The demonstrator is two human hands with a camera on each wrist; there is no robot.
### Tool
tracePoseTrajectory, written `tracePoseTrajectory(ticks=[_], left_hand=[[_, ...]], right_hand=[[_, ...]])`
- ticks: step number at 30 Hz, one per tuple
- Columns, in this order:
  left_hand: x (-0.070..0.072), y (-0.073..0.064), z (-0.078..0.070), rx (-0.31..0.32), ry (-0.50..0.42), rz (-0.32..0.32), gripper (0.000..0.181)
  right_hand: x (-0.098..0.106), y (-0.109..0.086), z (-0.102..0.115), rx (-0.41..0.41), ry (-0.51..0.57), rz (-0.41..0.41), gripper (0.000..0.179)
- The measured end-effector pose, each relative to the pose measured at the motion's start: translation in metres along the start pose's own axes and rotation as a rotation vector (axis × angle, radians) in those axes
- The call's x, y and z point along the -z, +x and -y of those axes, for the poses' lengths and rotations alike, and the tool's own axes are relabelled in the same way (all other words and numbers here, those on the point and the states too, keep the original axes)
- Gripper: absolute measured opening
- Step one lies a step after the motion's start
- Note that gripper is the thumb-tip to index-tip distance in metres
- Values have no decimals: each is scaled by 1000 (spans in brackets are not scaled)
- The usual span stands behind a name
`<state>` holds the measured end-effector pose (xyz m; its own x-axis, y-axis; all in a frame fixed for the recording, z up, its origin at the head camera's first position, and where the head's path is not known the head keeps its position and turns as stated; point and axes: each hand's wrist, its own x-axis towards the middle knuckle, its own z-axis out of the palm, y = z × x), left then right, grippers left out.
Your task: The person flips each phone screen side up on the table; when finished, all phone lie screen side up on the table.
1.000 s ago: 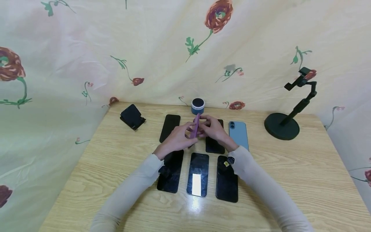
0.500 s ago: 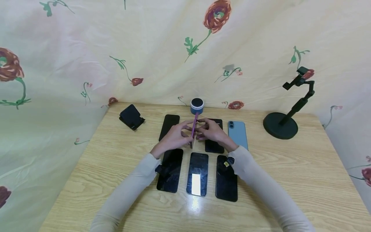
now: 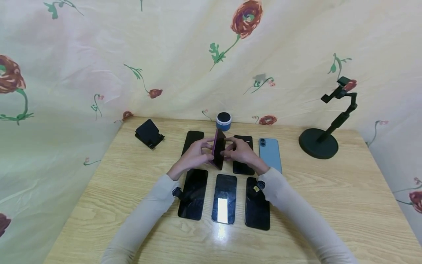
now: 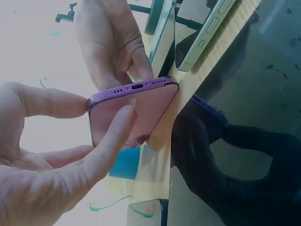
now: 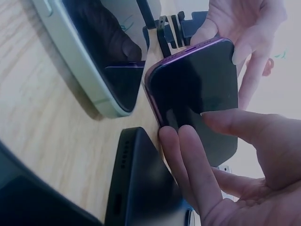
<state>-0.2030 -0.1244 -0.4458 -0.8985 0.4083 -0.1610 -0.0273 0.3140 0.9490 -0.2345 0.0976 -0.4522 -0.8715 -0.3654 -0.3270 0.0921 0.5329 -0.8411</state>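
Observation:
A smartphone (image 3: 219, 149) with a purple frame, pink back and dark screen stands on edge above the table between both hands. My left hand (image 3: 196, 154) holds it from the left. In the left wrist view, the thumb lies on the pink back (image 4: 108, 115) and a finger touches the frame's corner. From the screen side, my right hand (image 3: 242, 150) grips the same phone. Its thumb and two fingertips touch the dark screen (image 5: 193, 89) in the right wrist view. Below the hands lies a phone with a glossy dark screen (image 3: 225, 198).
More phones lie around: dark ones at front left (image 3: 192, 196), front right (image 3: 258, 209), back left (image 3: 192, 139) and back right (image 3: 243, 167), plus a blue one (image 3: 270, 152). Behind stand a small blue speaker (image 3: 224, 123), a folded black stand (image 3: 149, 134) and a black jointed-arm stand (image 3: 318, 143).
The held phone has turned from nearly edge-on, so its dark screen now shows towards the right. Both hands have shifted slightly left with it. The phones on the table stay put.

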Motion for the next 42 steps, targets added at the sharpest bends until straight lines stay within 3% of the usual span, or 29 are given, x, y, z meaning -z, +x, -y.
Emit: tracePoseTrajectory(ticks=[12, 18, 26, 33, 42], left_hand=[[4, 0, 5, 93, 192, -76, 66], [5, 1, 4, 122, 231, -67, 66], [8, 4, 2, 160, 255, -42, 66], [9, 7, 4, 172, 309, -40, 63], [5, 14, 0, 198, 518, -40, 62]], right_hand=[[-5, 1, 0, -37, -98, -45, 77], [-6, 1, 2, -47, -117, -60, 78], [-8, 5, 4, -40, -246, -106, 80], [-10, 8, 3, -41, -279, -127, 83], [-10, 9, 5, -40, -291, -137, 84]])
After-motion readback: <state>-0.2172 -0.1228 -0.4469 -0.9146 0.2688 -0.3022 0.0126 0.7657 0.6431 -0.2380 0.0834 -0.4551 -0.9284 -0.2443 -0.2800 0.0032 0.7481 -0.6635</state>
